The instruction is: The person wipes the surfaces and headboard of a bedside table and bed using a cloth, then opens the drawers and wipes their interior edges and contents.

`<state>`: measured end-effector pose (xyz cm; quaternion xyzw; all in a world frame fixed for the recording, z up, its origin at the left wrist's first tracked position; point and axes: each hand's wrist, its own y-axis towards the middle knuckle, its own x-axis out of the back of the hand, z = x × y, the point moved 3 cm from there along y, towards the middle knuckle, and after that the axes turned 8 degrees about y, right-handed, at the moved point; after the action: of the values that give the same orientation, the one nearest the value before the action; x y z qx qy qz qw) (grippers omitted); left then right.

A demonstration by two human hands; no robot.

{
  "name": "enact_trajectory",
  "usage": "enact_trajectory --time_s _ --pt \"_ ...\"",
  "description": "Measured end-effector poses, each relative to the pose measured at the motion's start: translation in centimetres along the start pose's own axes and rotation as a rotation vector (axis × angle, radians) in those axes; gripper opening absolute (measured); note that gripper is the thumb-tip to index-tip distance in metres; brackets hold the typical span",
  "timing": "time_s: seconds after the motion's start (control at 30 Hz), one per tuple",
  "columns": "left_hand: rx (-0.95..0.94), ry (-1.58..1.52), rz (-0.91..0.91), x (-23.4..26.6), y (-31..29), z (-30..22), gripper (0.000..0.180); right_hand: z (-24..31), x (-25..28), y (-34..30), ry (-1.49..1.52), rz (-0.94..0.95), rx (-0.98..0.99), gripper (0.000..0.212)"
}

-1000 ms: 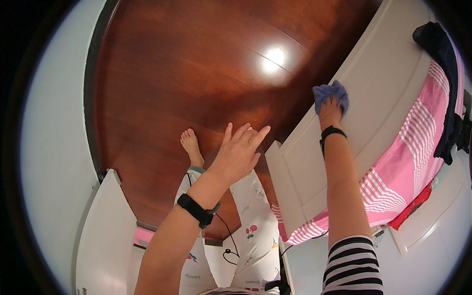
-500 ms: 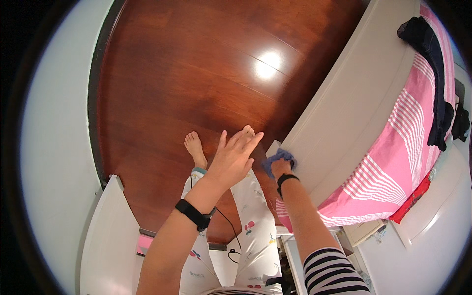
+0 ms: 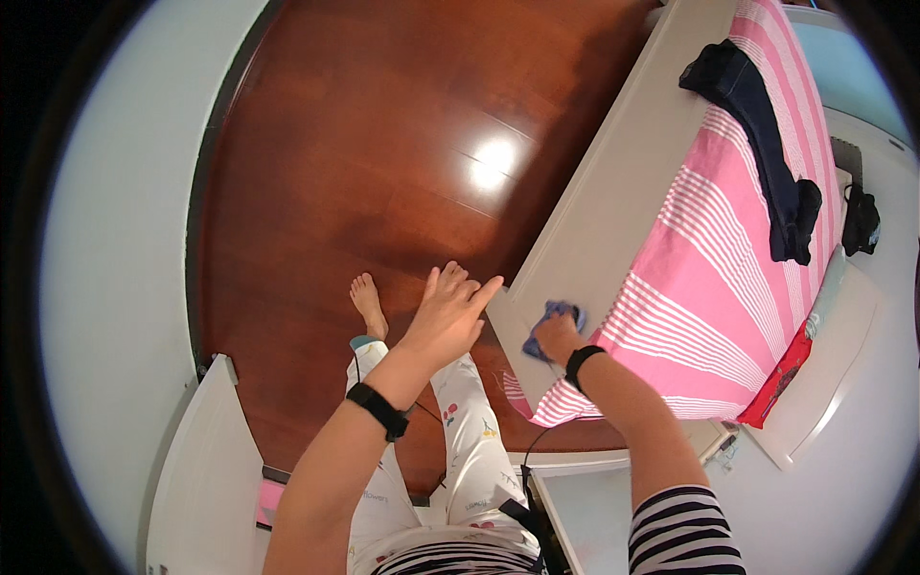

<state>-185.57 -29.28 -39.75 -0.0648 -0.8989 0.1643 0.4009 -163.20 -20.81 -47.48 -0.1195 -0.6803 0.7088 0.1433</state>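
Observation:
Bunched in my right hand (image 3: 560,337) is a blue-grey cloth (image 3: 542,345), pressed against the pale side board (image 3: 599,206) of the bed close to its near end. My fingers are wrapped round the cloth and partly hidden by it. My left hand (image 3: 446,314) hangs in the air over the floor, holding nothing, with its fingers apart. Each wrist wears a black band. Beside the right hand, a pink sheet with white stripes (image 3: 714,287) drapes over the bed's edge.
Dark trousers (image 3: 757,125) lie on the sheet. A red cloth (image 3: 778,379) and a black bag (image 3: 861,218) are at the bed's far right. Reddish-brown floorboards (image 3: 383,144) stretch ahead, with a white wall (image 3: 125,240) and a white door (image 3: 206,460) to the left. My bare feet stand below.
My right hand has moved with the cloth from the board's end corner onto its face. My view has shifted right, showing more of the bed. The left hand stays raised and open.

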Motion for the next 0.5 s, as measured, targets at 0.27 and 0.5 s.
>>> enact_trajectory --time_s 0.27,0.5 --pt "-0.001 -0.086 0.015 2.8 6.3 -6.6 0.048 -10.4 6.2 -8.2 0.021 -0.495 -0.172 0.023" --pt "0.097 -0.284 0.171 1.0 13.0 -9.9 0.046 -10.5 3.9 -11.2 0.137 -0.492 0.003 0.023"
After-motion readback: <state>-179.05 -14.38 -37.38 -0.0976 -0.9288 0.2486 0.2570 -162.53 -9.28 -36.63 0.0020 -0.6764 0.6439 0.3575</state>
